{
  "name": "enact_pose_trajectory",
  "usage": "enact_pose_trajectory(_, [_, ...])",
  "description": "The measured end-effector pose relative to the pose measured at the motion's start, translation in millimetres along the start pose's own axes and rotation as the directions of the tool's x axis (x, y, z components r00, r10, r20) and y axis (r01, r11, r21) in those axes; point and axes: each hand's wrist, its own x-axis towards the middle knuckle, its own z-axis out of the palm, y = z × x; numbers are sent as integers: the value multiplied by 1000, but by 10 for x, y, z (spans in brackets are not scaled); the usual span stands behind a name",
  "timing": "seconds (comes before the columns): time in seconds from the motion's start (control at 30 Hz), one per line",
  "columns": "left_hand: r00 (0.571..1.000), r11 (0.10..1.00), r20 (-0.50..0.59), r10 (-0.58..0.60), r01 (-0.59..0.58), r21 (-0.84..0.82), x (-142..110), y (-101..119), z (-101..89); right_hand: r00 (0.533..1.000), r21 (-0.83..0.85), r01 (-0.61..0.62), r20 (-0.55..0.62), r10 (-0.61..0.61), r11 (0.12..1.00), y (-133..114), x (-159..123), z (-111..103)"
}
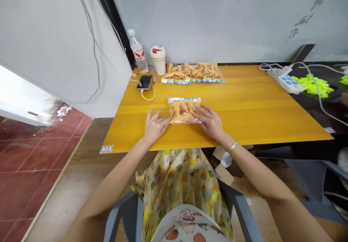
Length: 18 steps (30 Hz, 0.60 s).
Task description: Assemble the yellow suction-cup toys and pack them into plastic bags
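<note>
A clear plastic bag of orange pieces point(182, 112) lies flat on the yellow wooden table point(244, 111), its coloured header strip along the far edge. What the orange pieces are, I cannot make out for certain; some look cone-shaped. My left hand point(156, 126) rests at the bag's lower left corner, fingers spread and the thumb side touching it. Over the bag's right side lies my right hand point(211, 123), fingers stretched out flat on the plastic. Neither hand is closed around the bag.
Similar filled bags point(193, 73) lie in a row at the table's back, beside a white cup point(158, 60), a water bottle point(138, 51) and a device with a cable point(144, 82). On the right are a power strip point(288, 80) and bright green pieces point(312, 85).
</note>
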Motion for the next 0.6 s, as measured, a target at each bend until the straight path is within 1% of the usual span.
enact_pose_trajectory(0.07, [999,998,-5,41,-42,-46,75,46,-202,1000,43,8,-2,-8,999,-92,145,-210])
enact_pose_trajectory(0.1, [998,996,-6,59,-59,-71,128,73,-306,1000,64,-8,23,7,998,-145,238,-321])
enact_pose_trajectory(0.13, [998,993,-2,60,-60,-99,188,101,-397,997,64,-61,57,58,996,-193,339,-422])
enact_pose_trajectory(0.17, [999,991,7,39,-38,-130,248,125,-466,986,42,-146,93,141,988,-231,442,-502])
enact_pose_trajectory(0.23, [999,972,34,-35,42,-232,350,149,-508,937,11,-290,206,282,957,-263,628,-566])
enact_pose_trajectory(0.27, [996,951,65,-69,85,-296,382,146,-476,905,14,-341,277,324,940,-255,699,-545])
enact_pose_trajectory(0.33, [984,901,138,-115,162,-402,402,109,-322,832,23,-413,415,367,911,-201,781,-415])
enact_pose_trajectory(0.4, [966,878,197,-168,237,-416,374,50,-105,752,7,-469,527,396,883,-119,789,-227])
enact_pose_trajectory(0.47, [939,885,239,-246,318,-340,328,-8,100,683,-38,-497,598,418,867,-27,753,-57])
enact_pose_trajectory(0.5, [927,894,255,-276,345,-287,306,-33,182,658,-67,-495,623,424,866,17,732,4])
enact_pose_trajectory(0.57, [916,920,266,-299,351,-176,270,-72,289,620,-136,-460,658,427,877,98,699,59])
enact_pose_trajectory(0.6, [918,932,262,-297,339,-130,257,-88,318,610,-171,-437,665,431,883,130,693,52])
